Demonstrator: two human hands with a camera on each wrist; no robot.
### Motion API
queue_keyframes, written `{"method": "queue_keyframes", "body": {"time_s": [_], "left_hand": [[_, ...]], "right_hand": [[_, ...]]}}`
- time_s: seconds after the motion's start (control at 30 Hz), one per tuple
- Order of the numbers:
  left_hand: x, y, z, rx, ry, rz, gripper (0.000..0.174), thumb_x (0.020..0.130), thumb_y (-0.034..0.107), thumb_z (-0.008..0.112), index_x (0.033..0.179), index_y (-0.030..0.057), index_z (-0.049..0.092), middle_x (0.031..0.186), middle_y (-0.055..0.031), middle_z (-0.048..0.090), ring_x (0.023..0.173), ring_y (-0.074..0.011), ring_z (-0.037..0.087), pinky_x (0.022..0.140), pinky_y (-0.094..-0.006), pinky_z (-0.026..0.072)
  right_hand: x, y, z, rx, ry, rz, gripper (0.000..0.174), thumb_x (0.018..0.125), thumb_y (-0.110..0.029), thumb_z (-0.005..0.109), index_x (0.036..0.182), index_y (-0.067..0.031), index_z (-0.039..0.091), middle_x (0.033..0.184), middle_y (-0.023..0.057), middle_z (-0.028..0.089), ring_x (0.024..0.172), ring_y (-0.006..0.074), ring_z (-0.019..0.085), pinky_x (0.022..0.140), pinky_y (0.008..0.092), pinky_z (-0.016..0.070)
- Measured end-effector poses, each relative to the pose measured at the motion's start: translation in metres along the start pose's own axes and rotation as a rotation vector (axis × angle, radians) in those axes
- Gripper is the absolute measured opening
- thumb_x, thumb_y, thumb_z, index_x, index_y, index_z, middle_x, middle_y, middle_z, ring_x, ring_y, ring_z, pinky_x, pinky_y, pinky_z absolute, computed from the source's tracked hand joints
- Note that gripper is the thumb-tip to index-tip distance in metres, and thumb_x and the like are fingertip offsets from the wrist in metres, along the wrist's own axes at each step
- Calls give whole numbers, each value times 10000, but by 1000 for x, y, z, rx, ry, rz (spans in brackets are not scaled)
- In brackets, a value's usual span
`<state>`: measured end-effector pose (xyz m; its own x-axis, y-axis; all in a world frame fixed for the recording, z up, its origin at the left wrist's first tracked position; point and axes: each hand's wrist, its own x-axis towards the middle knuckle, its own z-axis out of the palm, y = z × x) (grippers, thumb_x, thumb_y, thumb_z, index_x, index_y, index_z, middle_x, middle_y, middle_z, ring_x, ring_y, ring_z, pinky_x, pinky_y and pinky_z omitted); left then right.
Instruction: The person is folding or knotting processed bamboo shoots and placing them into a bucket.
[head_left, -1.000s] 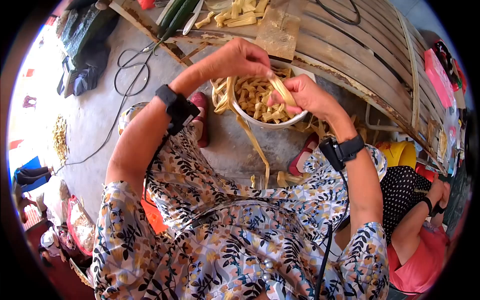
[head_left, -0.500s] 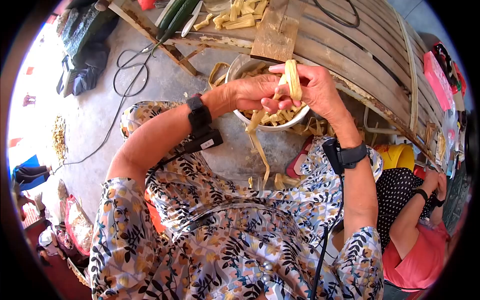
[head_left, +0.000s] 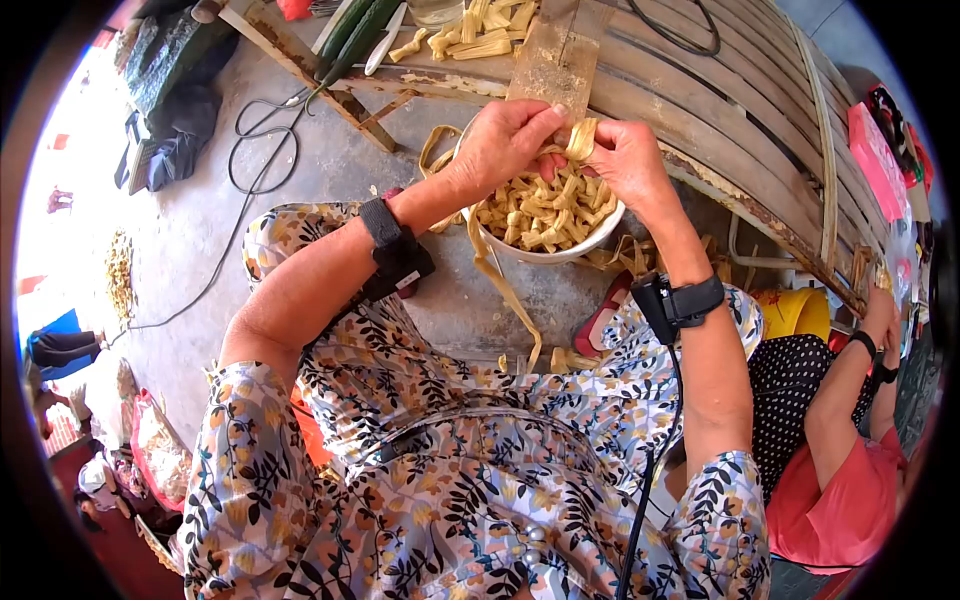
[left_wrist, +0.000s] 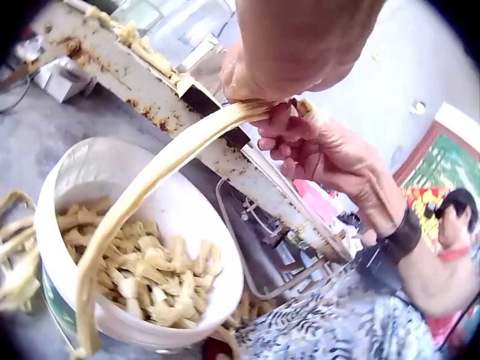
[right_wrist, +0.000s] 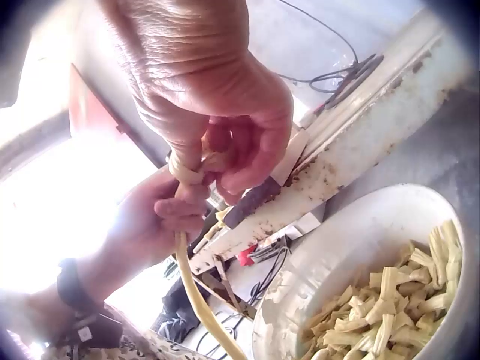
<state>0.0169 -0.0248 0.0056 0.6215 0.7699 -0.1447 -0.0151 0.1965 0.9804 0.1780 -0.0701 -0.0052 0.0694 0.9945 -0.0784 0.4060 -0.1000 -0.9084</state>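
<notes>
Both hands meet over a white bucket (head_left: 545,258) and work one long, flat, pale yellow strip (head_left: 581,140). Thumb and fingers of my left hand (head_left: 507,142) pinch it on the left. My right hand (head_left: 632,168) pinches it on the other side, and a loop of it stands over the fingers. In the right wrist view the loop (right_wrist: 184,169) circles a digit of the right hand. A long tail (left_wrist: 150,176) hangs down past the bucket in the left wrist view. Many short knotted yellow pieces (head_left: 545,212) fill the bucket.
A slatted bench (head_left: 690,110) with a rusty edge stands behind the bucket, bearing a wooden board (head_left: 552,75), yellow pieces (head_left: 485,40) and dark green cucumber-like vegetables (head_left: 350,40). Loose strips (head_left: 505,290) hang at the bucket's left. Another person (head_left: 840,480) sits at the right.
One second ago the strip was folded between my hands. Then my left hand came in close while a loop stood on the right fingers. Now both hands are nearer the bench, pinching beside the loop.
</notes>
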Motion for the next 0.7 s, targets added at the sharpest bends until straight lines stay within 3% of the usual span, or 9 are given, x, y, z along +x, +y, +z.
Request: {"method": "queue_keyframes", "body": {"time_s": [0.13,0.23,0.33,0.47,0.6,0.7], "left_hand": [[-4,-2,6,501,19,109,295,839,264,545,874,-26,507,664,-63,577,521,-105,550,484,-231,438],[2,-10,6,466,96,179,237,836,231,542,863,2,486,645,-43,551,504,-89,522,452,-216,406],[10,-10,4,-38,88,-96,189,838,209,530,866,29,480,604,0,474,467,-54,426,415,-195,326],[7,0,4,-437,-85,-239,195,864,218,511,853,25,531,584,51,363,469,-27,272,418,-185,214],[5,6,5,-247,-167,-169,224,875,233,506,851,16,556,586,57,367,470,-12,267,416,-168,200],[3,-5,-7,-276,-241,-223,228,886,228,491,858,12,560,587,64,372,469,-7,262,410,-158,190]], "right_hand": [[-5,-2,1,-259,-22,3,143,728,-137,609,752,2,633,680,61,631,594,163,569,573,291,444],[-6,3,13,-215,228,-393,118,712,-89,609,750,20,631,864,51,638,725,137,573,655,275,453],[-6,-7,6,-2,291,-437,69,701,-23,602,733,20,646,1021,77,600,839,127,553,705,257,447],[4,-2,-21,460,392,-247,104,772,-7,569,820,49,643,1083,110,558,899,131,542,809,266,463],[4,-2,-30,730,439,-99,119,764,-45,613,789,69,637,1013,80,583,861,88,519,739,237,484],[1,-2,-30,695,287,-47,148,774,-88,623,852,38,634,984,69,587,832,94,526,725,234,490]]}}
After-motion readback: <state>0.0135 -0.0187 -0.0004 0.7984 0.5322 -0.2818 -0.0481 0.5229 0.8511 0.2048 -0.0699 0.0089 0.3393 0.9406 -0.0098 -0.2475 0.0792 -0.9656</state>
